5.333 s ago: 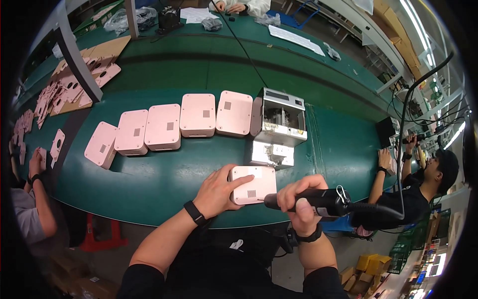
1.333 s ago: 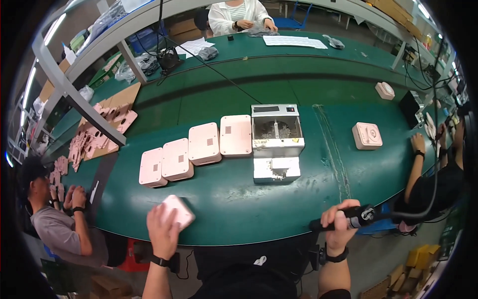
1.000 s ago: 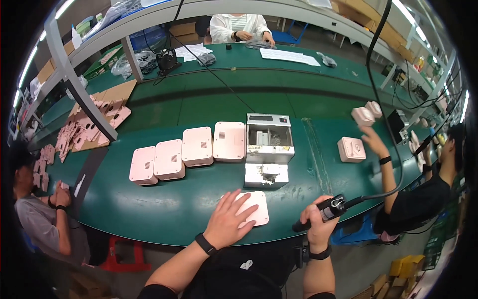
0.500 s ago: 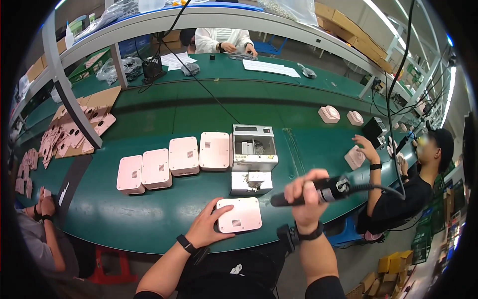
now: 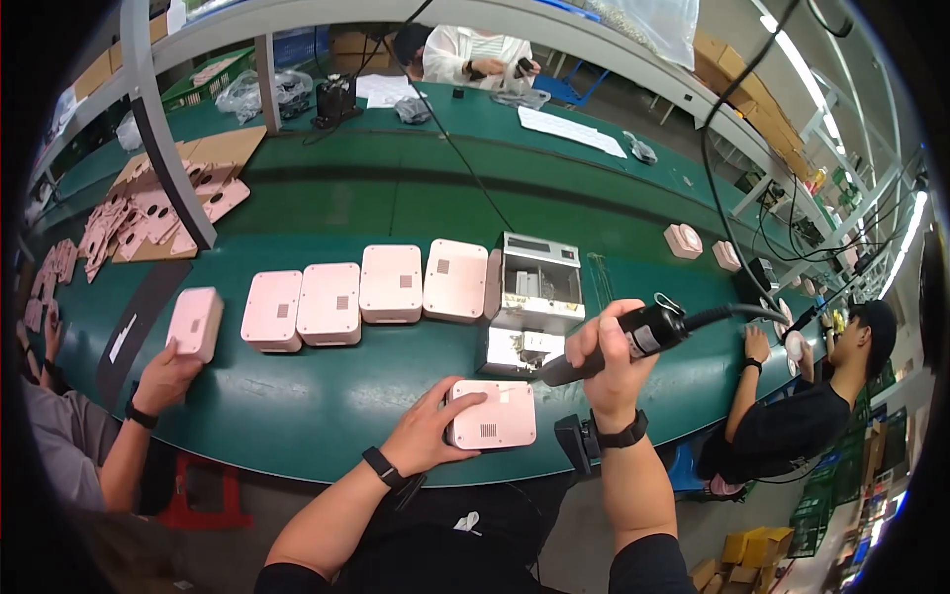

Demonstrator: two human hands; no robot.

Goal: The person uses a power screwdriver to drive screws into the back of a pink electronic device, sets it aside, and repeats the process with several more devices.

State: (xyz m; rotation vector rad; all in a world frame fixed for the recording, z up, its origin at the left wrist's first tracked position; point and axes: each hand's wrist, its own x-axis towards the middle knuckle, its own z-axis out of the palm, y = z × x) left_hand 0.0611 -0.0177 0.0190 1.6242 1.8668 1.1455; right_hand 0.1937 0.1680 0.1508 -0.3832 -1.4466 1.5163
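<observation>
My left hand [image 5: 418, 436] holds a pale pink plastic box [image 5: 509, 428] flat on the bench near its front edge. The thumb lies on its upper face, which shows a small grille and corner holes, and the other fingers are partly hidden. Wrapped around a black corded electric screwdriver [image 5: 648, 332] is my right hand [image 5: 616, 371], raised to the right of that box. The tool's nose points left and down, by the front of a silver screw feeder [image 5: 540, 287]; its tip is hard to make out there.
Several more pink boxes [image 5: 331, 302] stand in a row left of the feeder. At the left, a co-worker's hand [image 5: 163, 381] grips another pink box [image 5: 195, 322]. Pink flat panels [image 5: 148, 213] lie heaped on cardboard. The screwdriver's cable [image 5: 727, 313] runs off right, towards another person.
My view has shifted. The screwdriver's nose has come closer to the feeder's front. At the left, the co-worker's hand has brought a pink box onto the bench. My left hand keeps its box.
</observation>
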